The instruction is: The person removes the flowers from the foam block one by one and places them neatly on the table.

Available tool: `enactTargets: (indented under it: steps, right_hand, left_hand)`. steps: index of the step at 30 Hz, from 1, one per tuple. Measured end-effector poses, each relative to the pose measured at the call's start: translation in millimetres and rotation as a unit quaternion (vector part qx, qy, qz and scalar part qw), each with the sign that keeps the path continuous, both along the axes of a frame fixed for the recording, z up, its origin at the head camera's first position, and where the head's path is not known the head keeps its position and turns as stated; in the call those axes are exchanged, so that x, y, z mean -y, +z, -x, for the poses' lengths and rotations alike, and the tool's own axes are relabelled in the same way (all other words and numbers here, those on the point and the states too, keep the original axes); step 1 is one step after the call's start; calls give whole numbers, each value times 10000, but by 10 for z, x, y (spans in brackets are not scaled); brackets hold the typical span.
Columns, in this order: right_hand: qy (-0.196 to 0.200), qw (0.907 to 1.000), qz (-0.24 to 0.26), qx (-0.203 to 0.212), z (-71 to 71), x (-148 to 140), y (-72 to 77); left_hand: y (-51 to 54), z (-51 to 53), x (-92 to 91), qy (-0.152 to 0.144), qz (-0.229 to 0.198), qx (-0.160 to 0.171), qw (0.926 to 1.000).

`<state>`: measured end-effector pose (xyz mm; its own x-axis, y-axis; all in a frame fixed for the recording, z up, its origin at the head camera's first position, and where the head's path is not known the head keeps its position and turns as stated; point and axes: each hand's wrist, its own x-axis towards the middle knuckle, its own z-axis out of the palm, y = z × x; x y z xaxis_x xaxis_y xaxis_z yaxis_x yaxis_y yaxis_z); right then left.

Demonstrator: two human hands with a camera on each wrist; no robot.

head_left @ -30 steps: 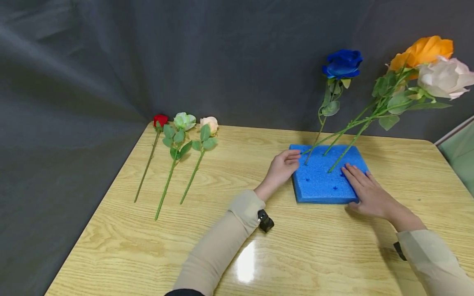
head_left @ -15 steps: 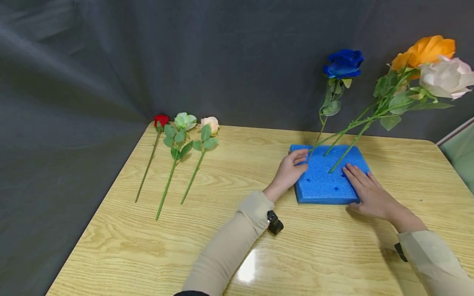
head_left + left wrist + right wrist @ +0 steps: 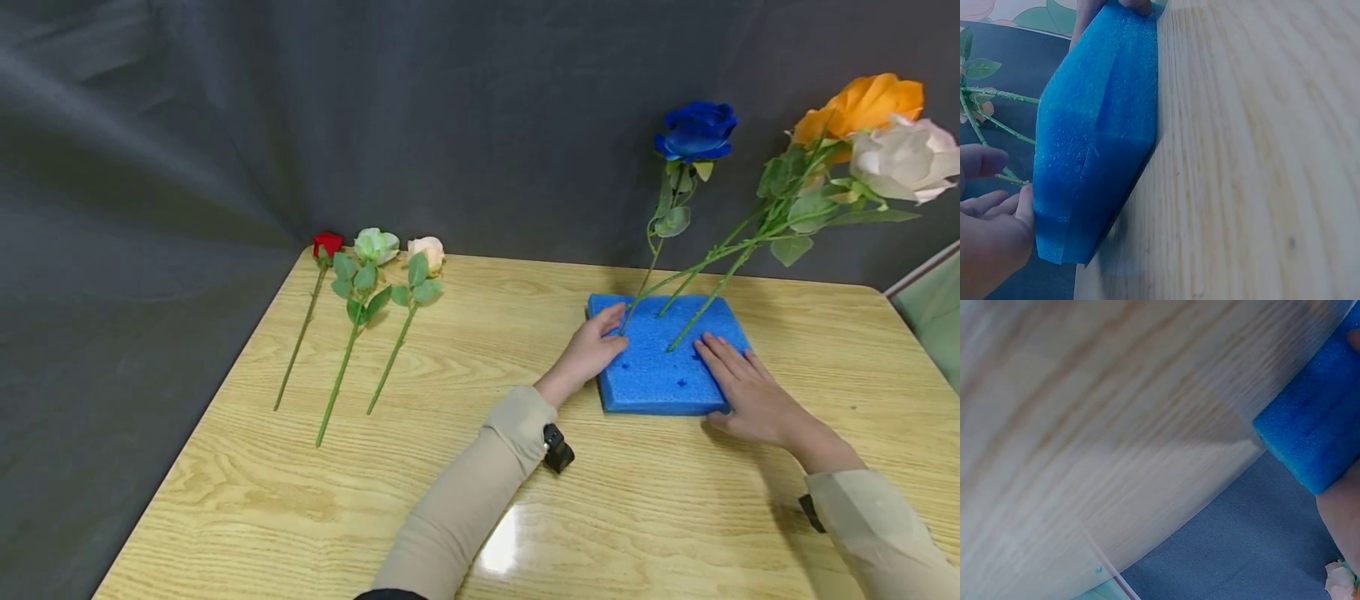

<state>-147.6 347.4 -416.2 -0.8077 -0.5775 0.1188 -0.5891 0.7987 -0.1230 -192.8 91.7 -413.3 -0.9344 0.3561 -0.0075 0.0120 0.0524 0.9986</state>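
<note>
Green stems [image 3: 705, 307] end hidden in blue foam [image 3: 645, 389]; white rose [image 3: 900, 158] partly covers orange flower [image 3: 866, 104]

Dark cloth [image 3: 480, 125] behind a wooden table [image 3: 225, 500]
White glare [image 3: 500, 542] on top; a green patch [image 3: 933, 317] past the far right corner.

You wear beige sleeves [image 3: 461, 500], a small black device [image 3: 558, 450] at each wrist, and black fabric [image 3: 390, 595] farther up the left.

Passage between peach rose [image 3: 426, 255] and foam [image 3: 654, 367] — stems [image 3: 707, 305] crowd foam's rear
</note>
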Motion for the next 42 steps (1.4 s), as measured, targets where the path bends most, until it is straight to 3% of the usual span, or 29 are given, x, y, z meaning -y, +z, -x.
enactTargets:
  steps: [8, 14, 29, 42]
  right_hand:
    - [-28, 10000, 37, -2, -20, -8, -7]
    - [-60, 9999, 27, 81, -18, -5, -10]
    - [-65, 9999, -5, 114, 5, -6, 17]
    - [-89, 9998, -18, 148, -3, 0, 8]
  left_hand:
    - [-1, 22, 8, -293, 158, -5, 9994]
    - [9, 16, 10, -234, 307, -41, 9992]
    - [9, -10, -20, 61, 836, -548, 9950]
    - [-1, -94, -113, 827, 820, -785, 9901]
